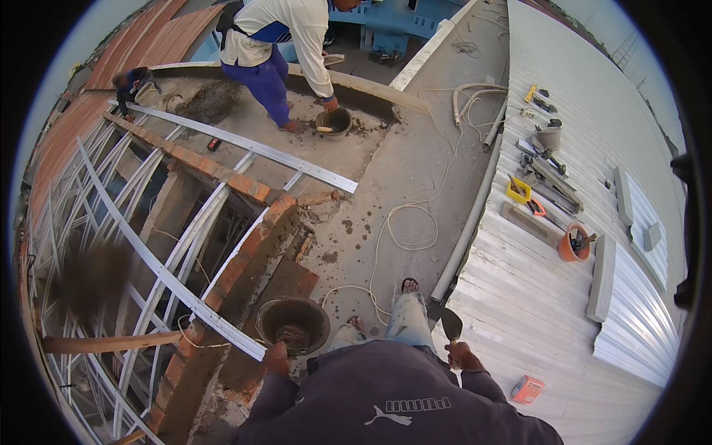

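Observation:
My left hand [276, 358] is closed at the near edge of a dark bucket [304, 326], apparently holding it; the bucket has some wet grey-brown material inside. My right hand [463, 357] grips a trowel [452, 325] by its handle, its dark blade raised beside the white corrugated roofing. A red box-like object [527, 389] lies on that roofing right of my right hand. Left of the bucket, a long metal channel [215, 315] crosses a brick edge [222, 285].
A co-worker [274, 74] bends over another bucket [334, 122]; a second person [133, 85] crouches at far left. An open metal frame [133, 245] drops away at left. Cables [411, 245] snake over the concrete. Tools, a yellow container [518, 189] and an orange bucket [574, 243] rest on roofing [504, 311].

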{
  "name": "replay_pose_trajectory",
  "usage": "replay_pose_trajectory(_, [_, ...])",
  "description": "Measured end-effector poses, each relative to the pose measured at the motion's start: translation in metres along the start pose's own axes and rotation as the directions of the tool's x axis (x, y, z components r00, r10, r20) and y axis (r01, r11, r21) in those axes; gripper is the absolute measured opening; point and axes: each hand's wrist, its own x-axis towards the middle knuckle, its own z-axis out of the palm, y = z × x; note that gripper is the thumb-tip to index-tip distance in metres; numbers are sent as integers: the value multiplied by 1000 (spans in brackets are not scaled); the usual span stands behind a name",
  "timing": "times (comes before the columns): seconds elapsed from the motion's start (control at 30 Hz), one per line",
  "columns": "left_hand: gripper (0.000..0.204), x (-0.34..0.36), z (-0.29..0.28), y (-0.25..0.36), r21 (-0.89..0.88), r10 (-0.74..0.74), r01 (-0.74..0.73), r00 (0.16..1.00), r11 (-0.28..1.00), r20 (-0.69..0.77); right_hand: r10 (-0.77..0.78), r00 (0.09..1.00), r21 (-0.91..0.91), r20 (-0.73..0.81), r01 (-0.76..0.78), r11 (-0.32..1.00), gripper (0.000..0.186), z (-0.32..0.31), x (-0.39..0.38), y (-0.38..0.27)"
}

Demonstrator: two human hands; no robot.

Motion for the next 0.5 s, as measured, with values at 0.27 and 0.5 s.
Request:
replay_pose_trajectory(0.27, [24,-6,23,-35,334,433,-420,900,844,39,-125,990,-411,68,142,900,21,-32,81,-101])
replay_pose_trajectory(0.5, [23,10,135,4,565,550,-439,835,698,-30,-283,915,-514,287,396,761,22,-90,170,-282])
